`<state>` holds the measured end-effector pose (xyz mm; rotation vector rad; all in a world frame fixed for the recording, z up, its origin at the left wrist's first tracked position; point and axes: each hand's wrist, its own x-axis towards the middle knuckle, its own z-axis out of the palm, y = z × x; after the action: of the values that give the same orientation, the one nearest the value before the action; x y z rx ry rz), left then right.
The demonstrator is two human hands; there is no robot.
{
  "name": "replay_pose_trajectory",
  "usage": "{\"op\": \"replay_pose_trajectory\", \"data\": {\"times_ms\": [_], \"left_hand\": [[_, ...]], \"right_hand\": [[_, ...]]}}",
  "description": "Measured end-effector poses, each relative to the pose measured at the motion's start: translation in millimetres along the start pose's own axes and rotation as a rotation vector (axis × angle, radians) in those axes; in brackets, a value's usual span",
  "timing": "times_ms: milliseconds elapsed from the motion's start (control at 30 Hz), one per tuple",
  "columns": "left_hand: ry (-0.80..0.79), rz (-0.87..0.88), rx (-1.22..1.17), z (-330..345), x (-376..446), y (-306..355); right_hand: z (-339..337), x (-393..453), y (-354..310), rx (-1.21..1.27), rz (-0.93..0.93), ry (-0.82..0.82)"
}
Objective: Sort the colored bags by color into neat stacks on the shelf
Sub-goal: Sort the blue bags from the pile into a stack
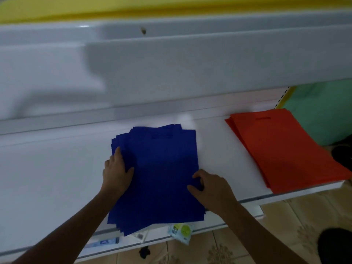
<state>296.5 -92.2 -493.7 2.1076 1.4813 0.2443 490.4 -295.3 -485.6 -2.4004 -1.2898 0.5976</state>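
Head: left hand (116, 171) flat on blue stack (158, 180), right hand (210, 189) pinching edge

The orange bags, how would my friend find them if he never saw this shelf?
Look along the long white shelf to its right end, past the blue stack that both hands are touching. The orange bags lie flat there in a small pile, slanted, with nobody touching them. They are the only orange thing, and the pile looks much thinner than the blue one.
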Motion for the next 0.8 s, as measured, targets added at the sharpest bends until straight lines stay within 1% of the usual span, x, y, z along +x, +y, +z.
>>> {"op": "replay_pose_trajectory", "data": {"times_ms": [67,100,167,200,233,300,400,500,567,667,800], "left_hand": [[-0.028,-0.06,0.055,-1.4,-0.3,-1.4],[-0.04,-0.095,0.036,-2.0,-1.2,-2.4],[-0.039,-0.122,-0.037,-3.2,-4.5,-2.8],[-0.032,-0.123,-0.083,-3.5,-7.3,-3.3],[-0.026,-0.123,-0.123,-3.2,-10.7,-3.9],[-0.015,-0.127,-0.18,-3.1,-17.9,-5.0],[-0.004,-0.132,-0.268,-9.0,-27.9,-3.4],[0.016,-0.163,-0.344,-27.9,-46.5,4.1],[0.04,-0.149,-0.369,-50.7,-67.1,7.4],[0.022,-0.051,-0.355,-97.9,-111.9,10.5],[0.032,0.099,-0.286,-165.6,-176.3,18.2]], "right_hand": [[0.6,5.9,1.2,-0.046,0.039,0.14],[-0.9,11.3,0.8,0.012,0.088,0.172],[-4.8,26.6,-3.0,0.273,0.161,0.122],[-5.4,35.5,-5.4,0.393,0.156,0.084],[-4.5,44.2,-7.3,0.466,0.131,0.068],[-2.9,57.0,-12.5,0.518,0.089,0.04],[-3.6,66.9,-18.7,0.503,0.025,0.027],[-16.8,58.1,-28.1,0.482,0.061,0.048],[-32.2,38.2,-37.6,0.397,-0.021,0.067],[-63.6,-8.9,-66.3,0.298,-0.143,-0.035],[-102.1,-85.6,-132.6,0.304,-0.288,-0.101]]}}
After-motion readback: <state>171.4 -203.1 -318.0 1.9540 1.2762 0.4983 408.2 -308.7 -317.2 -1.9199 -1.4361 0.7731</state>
